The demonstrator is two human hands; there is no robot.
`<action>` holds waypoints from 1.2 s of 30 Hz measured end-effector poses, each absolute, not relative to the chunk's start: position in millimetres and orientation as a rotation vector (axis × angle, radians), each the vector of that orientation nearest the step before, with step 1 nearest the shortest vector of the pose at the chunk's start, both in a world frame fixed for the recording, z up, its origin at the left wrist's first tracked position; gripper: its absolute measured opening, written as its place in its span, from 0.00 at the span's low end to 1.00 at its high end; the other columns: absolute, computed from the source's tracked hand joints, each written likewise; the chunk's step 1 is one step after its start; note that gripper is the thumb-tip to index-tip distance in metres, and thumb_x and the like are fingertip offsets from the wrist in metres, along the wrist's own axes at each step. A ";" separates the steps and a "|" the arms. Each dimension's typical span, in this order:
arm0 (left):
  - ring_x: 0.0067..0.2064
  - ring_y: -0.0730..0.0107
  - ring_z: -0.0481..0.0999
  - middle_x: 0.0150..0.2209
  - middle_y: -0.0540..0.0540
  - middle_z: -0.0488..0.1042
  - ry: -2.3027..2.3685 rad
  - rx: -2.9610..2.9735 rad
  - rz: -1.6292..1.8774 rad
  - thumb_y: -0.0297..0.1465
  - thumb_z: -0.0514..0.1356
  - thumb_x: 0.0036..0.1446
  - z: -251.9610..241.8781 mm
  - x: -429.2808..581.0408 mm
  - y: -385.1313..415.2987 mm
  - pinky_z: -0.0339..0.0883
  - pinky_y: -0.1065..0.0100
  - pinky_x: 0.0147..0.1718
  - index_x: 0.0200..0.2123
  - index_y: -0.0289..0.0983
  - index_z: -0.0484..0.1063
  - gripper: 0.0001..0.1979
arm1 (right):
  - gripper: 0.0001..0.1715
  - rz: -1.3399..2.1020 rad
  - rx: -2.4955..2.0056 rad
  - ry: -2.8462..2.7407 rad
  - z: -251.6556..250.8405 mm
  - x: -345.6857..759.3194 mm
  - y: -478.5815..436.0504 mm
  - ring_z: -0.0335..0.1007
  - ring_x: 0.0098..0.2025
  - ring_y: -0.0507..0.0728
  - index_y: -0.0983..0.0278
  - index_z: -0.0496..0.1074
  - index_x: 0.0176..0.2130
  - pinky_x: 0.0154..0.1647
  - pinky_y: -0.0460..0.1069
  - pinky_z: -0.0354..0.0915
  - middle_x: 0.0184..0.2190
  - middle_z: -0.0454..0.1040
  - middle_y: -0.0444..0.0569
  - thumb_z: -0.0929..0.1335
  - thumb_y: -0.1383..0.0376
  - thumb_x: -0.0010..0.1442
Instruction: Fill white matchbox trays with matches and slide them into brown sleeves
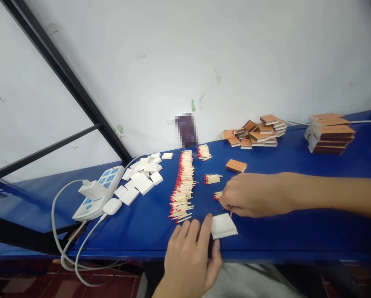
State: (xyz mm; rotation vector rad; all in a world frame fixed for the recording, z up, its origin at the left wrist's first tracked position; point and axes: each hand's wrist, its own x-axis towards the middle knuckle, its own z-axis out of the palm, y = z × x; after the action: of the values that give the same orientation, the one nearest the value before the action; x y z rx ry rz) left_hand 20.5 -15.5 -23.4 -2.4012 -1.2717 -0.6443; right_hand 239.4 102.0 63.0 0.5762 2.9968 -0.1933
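At the table's front, a white matchbox tray (224, 226) lies flat. The index finger and thumb of my left hand (190, 252) hold its left side. My right hand (250, 194) is just beyond the tray, fingers pinched together; a bit of matchstick (230, 213) shows under the fingertips. Red-headed matches (216, 195) stick out at the left of that hand, the rest of them covered. A small bundle of matches (213, 179) lies behind it, and another bundle (204, 152) farther back. A long row of matches (185, 178) runs to the left.
White trays (138, 182) are heaped at left, beside a power strip (101, 192) with a charger, earphone case (112, 206) and cables. One orange matchbox (236, 166) lies behind my right hand. Matchboxes are piled (259, 134) by the wall and stacked (331, 134) at right.
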 end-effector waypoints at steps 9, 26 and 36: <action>0.34 0.57 0.73 0.36 0.41 0.73 -1.281 -2.410 -0.671 0.32 0.49 0.67 -24.8 20.4 -15.2 0.66 0.59 0.33 0.58 0.32 0.65 0.19 | 0.14 0.030 0.579 2.958 68.5 235.3 108.3 0.53 0.20 0.51 0.64 0.70 0.25 0.28 0.51 0.48 0.19 0.69 0.45 0.65 0.70 0.62; 0.36 0.56 0.75 0.38 0.42 0.75 -1.344 -2.434 -0.688 0.37 0.46 0.70 -18.3 21.5 -15.9 0.67 0.59 0.33 0.59 0.34 0.63 0.20 | 0.10 -0.219 0.878 2.941 63.3 236.3 119.5 0.67 0.30 0.56 0.62 0.74 0.39 0.39 0.51 0.57 0.28 0.71 0.46 0.71 0.60 0.57; 0.35 0.56 0.74 0.37 0.41 0.73 -1.310 -2.406 -0.638 0.34 0.47 0.69 -19.4 22.8 -16.4 0.65 0.60 0.33 0.60 0.33 0.62 0.21 | 0.07 -0.301 0.916 2.841 66.2 232.3 122.3 0.64 0.29 0.54 0.63 0.75 0.37 0.34 0.49 0.53 0.29 0.72 0.47 0.68 0.63 0.59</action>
State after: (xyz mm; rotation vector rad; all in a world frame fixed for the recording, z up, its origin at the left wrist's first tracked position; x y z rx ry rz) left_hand 22.8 -16.4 -19.4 -2.4057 -1.3102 -0.6382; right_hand 232.3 122.3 66.2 0.9162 2.8414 -0.3009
